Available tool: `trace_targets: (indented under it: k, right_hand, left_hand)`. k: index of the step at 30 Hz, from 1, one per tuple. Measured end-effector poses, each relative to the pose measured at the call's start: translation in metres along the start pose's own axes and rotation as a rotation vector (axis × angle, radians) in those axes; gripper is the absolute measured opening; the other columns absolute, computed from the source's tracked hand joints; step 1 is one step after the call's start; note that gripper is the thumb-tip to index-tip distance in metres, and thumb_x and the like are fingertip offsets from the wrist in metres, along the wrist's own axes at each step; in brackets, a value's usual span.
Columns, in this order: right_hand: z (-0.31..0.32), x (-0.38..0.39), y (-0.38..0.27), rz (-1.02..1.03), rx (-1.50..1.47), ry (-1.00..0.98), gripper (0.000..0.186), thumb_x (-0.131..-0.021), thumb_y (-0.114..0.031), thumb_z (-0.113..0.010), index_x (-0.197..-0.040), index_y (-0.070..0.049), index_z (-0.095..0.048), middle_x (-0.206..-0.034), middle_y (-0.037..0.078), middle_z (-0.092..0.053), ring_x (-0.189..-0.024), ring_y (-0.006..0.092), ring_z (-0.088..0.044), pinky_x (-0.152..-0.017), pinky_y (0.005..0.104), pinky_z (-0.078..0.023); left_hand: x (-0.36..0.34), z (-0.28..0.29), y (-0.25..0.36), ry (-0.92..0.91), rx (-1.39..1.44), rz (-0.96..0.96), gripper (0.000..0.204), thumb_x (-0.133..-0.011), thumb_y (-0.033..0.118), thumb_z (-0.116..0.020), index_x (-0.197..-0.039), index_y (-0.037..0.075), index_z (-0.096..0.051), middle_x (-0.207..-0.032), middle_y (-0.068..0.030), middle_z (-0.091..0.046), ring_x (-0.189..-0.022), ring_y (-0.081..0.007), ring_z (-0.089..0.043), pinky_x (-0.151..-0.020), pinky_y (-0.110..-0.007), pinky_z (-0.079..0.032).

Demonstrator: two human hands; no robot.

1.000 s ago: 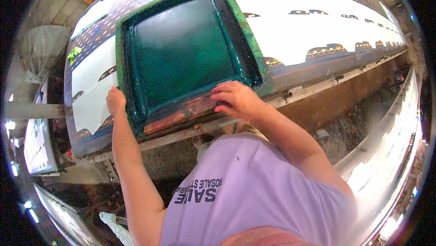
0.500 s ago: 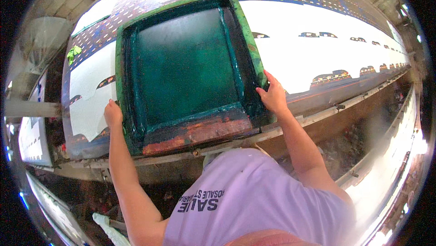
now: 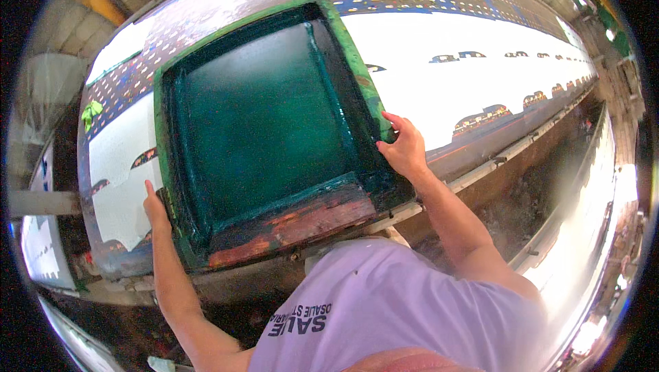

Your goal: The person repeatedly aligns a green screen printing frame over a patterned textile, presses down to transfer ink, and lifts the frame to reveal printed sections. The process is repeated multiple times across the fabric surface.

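Observation:
A large screen-printing frame (image 3: 367,90) with green-painted sides lies over the white fabric pieces on the long table in front of me. Its mesh (image 3: 264,125) is dark green, with wet-looking green ink along the inner edges. The near side is bare reddish-brown wood. My right hand (image 3: 405,147) grips the frame's right side near the closest corner, thumb and forefinger on the edge. My left hand (image 3: 156,208) is closed at the left side, its thumb pointing up; its other fingers are mostly hidden.
White fabric (image 3: 398,36) with dark cut-out gaps runs along the table to the right. A smaller white piece (image 3: 120,149) lies left of the frame. A bright green scrap (image 3: 91,112) sits at the far left. A wooden rail (image 3: 473,171) follows the table's near edge, and another white-covered table (image 3: 583,214) stands at right.
The whole view has turned, so table and frame appear farther left and lower on the left. The frame keeps about the same place on the fabric. My left thumb now stands more upright.

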State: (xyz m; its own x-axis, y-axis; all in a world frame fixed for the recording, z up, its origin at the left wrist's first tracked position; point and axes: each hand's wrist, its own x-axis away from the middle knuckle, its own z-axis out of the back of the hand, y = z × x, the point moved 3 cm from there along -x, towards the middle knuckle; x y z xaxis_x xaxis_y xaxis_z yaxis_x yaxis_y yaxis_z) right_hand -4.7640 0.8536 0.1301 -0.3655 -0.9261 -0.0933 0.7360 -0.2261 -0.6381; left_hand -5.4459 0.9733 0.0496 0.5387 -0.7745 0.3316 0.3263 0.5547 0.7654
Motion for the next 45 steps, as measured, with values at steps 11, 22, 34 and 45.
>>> trace_targets:
  k: [11,22,34,45]
  right_hand:
    - [0.105,-0.064,0.071,0.034,-0.014,0.033,0.055,-0.079,-0.014,-0.085,-0.133,-0.017,-0.08,-0.112,0.016,-0.074,-0.104,0.0355,-0.074,-0.092,0.0458,-0.06]
    - [0.229,-0.151,0.303,-0.16,-0.155,0.075,0.066,-0.077,-0.008,-0.082,-0.142,-0.02,-0.075,-0.113,0.014,-0.081,-0.103,0.0316,-0.079,-0.092,0.0434,-0.061]
    - [0.35,-0.196,0.488,-0.28,-0.275,0.137,0.078,-0.073,0.003,-0.076,-0.148,-0.018,-0.072,-0.104,0.008,-0.082,-0.09,0.0224,-0.078,-0.084,0.0376,-0.061]
    - [0.383,-0.206,0.552,-0.267,-0.315,0.12,0.077,-0.078,0.004,-0.082,-0.15,-0.019,-0.071,-0.117,0.012,-0.082,-0.101,0.0244,-0.078,-0.092,0.0398,-0.06]
  left_hand:
    - [0.085,-0.073,0.084,-0.387,0.502,0.088,0.101,-0.101,0.092,-0.04,-0.096,0.0,-0.08,-0.09,-0.0085,-0.08,-0.075,-0.0191,-0.072,-0.072,-0.032,-0.059]
    - [0.219,-0.267,0.17,-0.37,0.541,0.044,0.103,-0.101,0.091,-0.044,-0.12,-0.004,-0.078,-0.109,-0.0134,-0.08,-0.098,-0.0251,-0.076,-0.089,-0.037,-0.061]
    - [0.374,-0.457,0.204,-0.174,0.56,-0.013,0.093,-0.108,0.083,-0.04,-0.102,-0.001,-0.079,-0.093,-0.0106,-0.08,-0.077,-0.02,-0.073,-0.073,-0.033,-0.06]
    - [0.435,-0.506,0.213,-0.212,0.541,-0.086,0.084,-0.113,0.07,-0.048,-0.106,-0.009,-0.076,-0.098,-0.0133,-0.078,-0.083,-0.0216,-0.073,-0.077,-0.036,-0.059]
